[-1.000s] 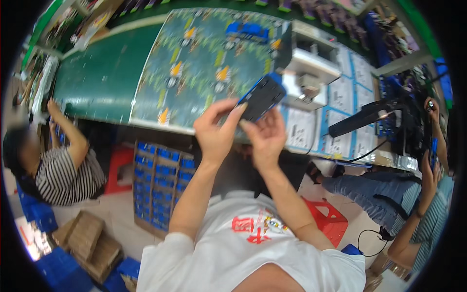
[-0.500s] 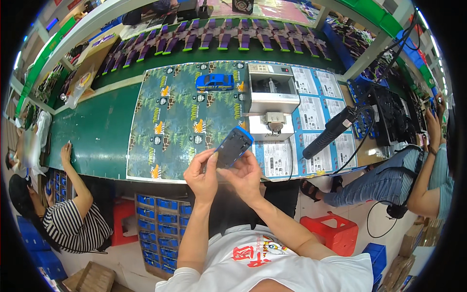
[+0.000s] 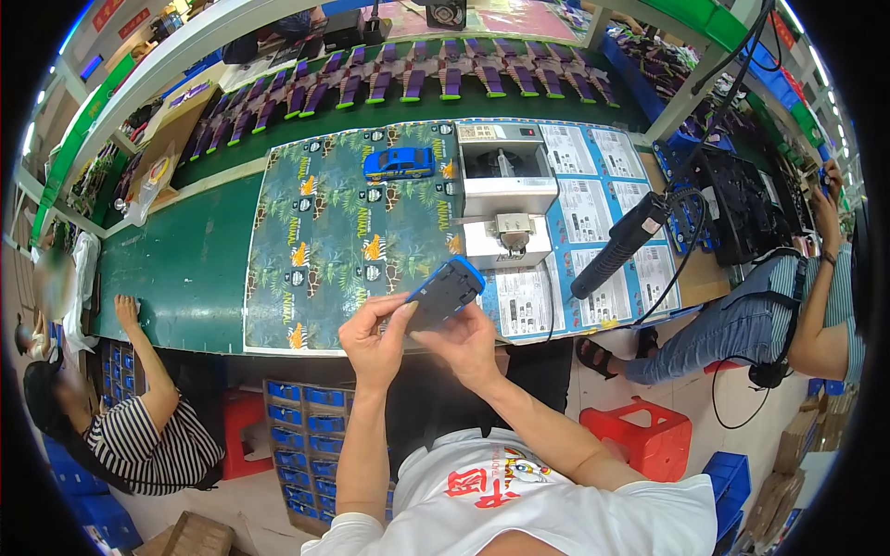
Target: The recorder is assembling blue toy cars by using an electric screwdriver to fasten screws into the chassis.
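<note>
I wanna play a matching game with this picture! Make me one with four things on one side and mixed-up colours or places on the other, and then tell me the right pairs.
Things:
1. toy car
2. plastic stool
3. corded handheld tool
4. black-and-blue plastic part

Colours and places:
A. all red
B. pinched in the left hand
C. blue, on the animal-print sheet
D. mostly black, at the right side of the table

Right pairs: 1-C, 2-A, 3-D, 4-B

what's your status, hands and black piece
Left hand pinching blue-edged black piece. Right hand at its near edge, contact unclear. Blue toy car beyond, not blocking.
</note>
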Demonstrator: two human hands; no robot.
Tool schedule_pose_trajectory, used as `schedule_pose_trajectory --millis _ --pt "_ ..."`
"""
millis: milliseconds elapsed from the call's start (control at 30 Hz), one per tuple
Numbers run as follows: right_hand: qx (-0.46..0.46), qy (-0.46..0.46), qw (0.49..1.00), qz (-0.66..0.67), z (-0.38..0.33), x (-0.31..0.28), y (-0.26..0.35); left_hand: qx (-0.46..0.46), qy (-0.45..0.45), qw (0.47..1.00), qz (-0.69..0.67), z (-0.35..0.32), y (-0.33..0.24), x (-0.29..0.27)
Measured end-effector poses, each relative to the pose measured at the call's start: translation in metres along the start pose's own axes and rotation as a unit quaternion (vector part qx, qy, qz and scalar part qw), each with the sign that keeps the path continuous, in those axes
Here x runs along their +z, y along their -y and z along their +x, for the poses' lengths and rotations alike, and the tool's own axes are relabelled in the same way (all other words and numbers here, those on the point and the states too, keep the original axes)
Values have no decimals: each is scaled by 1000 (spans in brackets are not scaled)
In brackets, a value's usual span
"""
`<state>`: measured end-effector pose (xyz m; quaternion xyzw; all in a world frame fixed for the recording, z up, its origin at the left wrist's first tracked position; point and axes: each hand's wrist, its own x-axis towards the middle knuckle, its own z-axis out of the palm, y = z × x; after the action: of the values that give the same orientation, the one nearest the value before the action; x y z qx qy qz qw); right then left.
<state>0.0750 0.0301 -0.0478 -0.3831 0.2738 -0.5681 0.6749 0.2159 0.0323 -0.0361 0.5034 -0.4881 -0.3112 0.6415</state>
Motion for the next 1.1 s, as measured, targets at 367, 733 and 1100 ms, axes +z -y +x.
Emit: schedule_pose_trajectory --millis 367,733,1100 --pt "56 -35 995 73 6 -7 2 77 -1 997 8 1 2 15" --pt "65 -35 993 95 3 0 4 104 19 994 16 -6 -1 7" --pt "113 -62 984 124 5 2 17 132 78 975 161 -4 -25 2"
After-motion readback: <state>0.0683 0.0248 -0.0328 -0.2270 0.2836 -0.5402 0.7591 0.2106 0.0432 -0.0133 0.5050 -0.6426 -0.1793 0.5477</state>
